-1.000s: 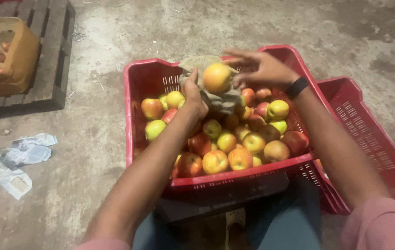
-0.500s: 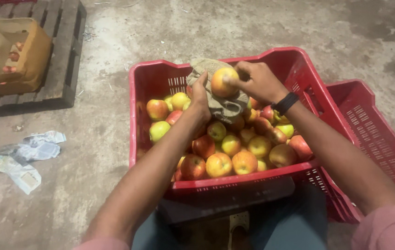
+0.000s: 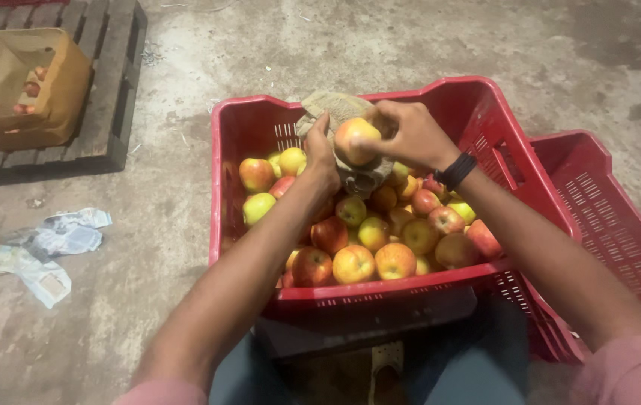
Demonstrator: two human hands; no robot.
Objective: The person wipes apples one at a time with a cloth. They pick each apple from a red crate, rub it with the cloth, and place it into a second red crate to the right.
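A red plastic crate (image 3: pixel 486 120) in front of me is filled with several red and yellow apples (image 3: pixel 373 255). Above its middle my right hand (image 3: pixel 410 135) grips one yellow-red apple (image 3: pixel 356 139). A black band circles that wrist. My left hand (image 3: pixel 320 154) holds a beige cloth (image 3: pixel 335 105) bunched under and behind the apple, so the fruit rests against the fabric. Part of the cloth hangs below the apple onto the pile.
A second red crate (image 3: pixel 613 225) stands to the right, partly under the first. At the upper left a brown cardboard box (image 3: pixel 28 90) with a few apples sits on a wooden pallet (image 3: pixel 103 82). Crumpled paper (image 3: pixel 43 247) lies on the concrete floor at left.
My right hand closed around the apple and turned it against the cloth. The view shifted slightly, so the crate sits lower and more to the right.
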